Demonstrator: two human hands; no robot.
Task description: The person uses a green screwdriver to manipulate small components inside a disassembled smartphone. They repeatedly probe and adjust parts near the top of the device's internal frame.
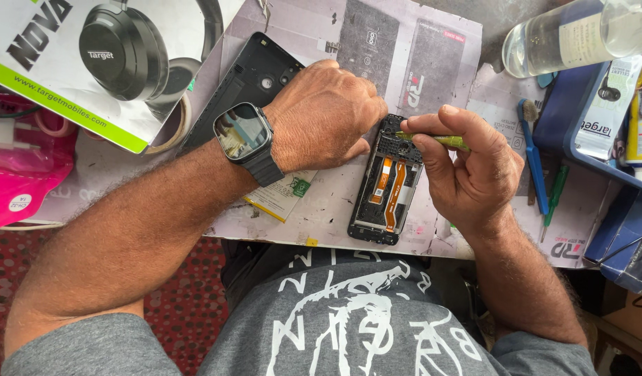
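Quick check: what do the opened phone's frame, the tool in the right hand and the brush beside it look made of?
Opened phone: matte black plastic frame, apparently, with glossy orange flex ribbons. Tool pinched in the right hand: translucent yellow-green plastic handle; tip hidden. Brush: smooth blue plastic handle, pale bristles. The left hand steadies the phone.

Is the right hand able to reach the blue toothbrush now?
Probably yes. The blue toothbrush lies uncovered just beside the right hand, but that hand already holds a green screwdriver.
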